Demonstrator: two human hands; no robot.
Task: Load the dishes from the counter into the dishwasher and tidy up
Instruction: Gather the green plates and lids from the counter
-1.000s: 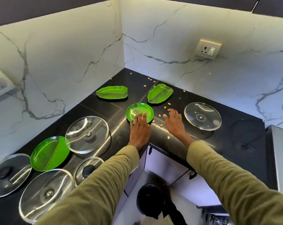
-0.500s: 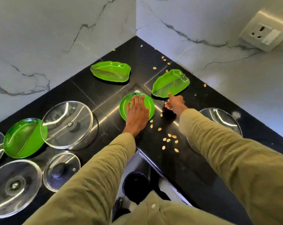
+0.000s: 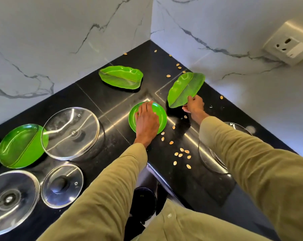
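On the black corner counter (image 3: 102,100), my left hand (image 3: 147,119) lies flat, fingers straight, on a small round green plate (image 3: 162,115). My right hand (image 3: 194,106) pinches the near edge of a green leaf-shaped plate (image 3: 183,87) and holds it tilted up off the counter. A second leaf-shaped plate (image 3: 121,76) rests near the back wall. A third green leaf plate (image 3: 20,146) sits at the far left, partly under a large glass lid (image 3: 71,133).
Several more glass lids lie at the left (image 3: 62,186) (image 3: 11,197) and one at the right (image 3: 215,159), half hidden by my right sleeve. Seeds (image 3: 181,153) are scattered over the counter. A wall socket (image 3: 289,47) is at upper right. A dark bin (image 3: 143,202) stands below the counter edge.
My right hand took hold of the right leaf plate's edge and lifted it so it tilts upward. My left hand stayed on the round plate.
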